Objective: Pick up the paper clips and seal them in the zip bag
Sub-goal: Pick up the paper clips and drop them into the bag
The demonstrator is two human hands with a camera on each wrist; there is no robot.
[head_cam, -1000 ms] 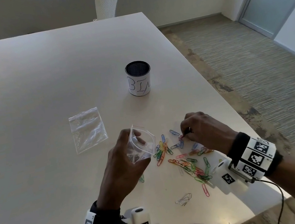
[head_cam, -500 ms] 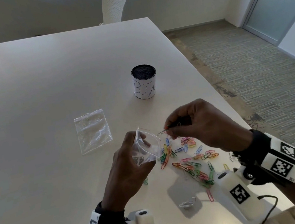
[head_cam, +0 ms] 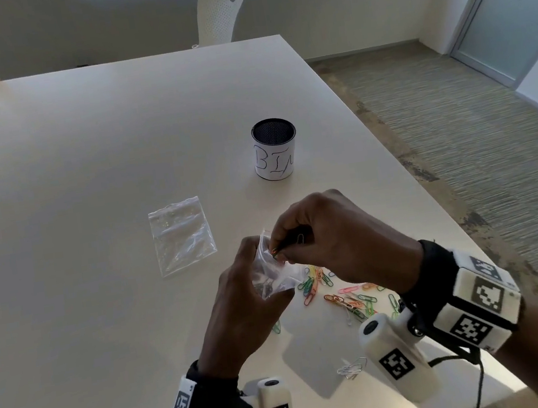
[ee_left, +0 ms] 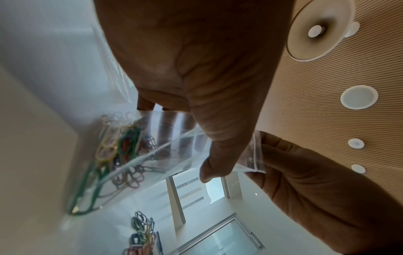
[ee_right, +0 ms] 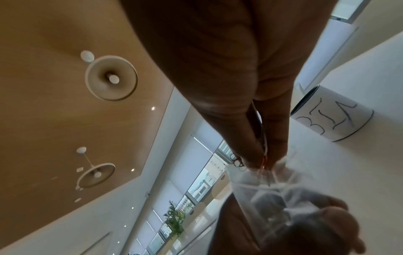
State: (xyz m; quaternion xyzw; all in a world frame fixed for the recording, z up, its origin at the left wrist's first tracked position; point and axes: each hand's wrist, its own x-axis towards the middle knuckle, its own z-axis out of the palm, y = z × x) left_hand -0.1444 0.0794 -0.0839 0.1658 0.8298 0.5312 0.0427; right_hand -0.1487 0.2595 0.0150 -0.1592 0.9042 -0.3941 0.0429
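My left hand (head_cam: 240, 308) holds a small clear zip bag (head_cam: 272, 272) above the table, mouth up and open. Several coloured paper clips (ee_left: 117, 146) lie inside it, seen through the plastic in the left wrist view. My right hand (head_cam: 328, 240) pinches a few paper clips (head_cam: 276, 251) between thumb and fingers right at the bag's mouth (ee_right: 261, 176). A loose pile of coloured paper clips (head_cam: 346, 296) lies on the white table (head_cam: 82, 161) under and right of my hands. A pale clip (head_cam: 351, 368) lies apart near the front edge.
A second flat clear zip bag (head_cam: 181, 238) lies on the table left of my hands. A black mesh cup (head_cam: 276, 152) with a white label stands behind them. The table's right edge drops to carpet (head_cam: 459, 142). Two white chairs (head_cam: 220, 13) stand at the far side.
My right hand rose from the pile with clips pinched and moved left to the bag's mouth. The left hand kept the bag held up, roughly in place.
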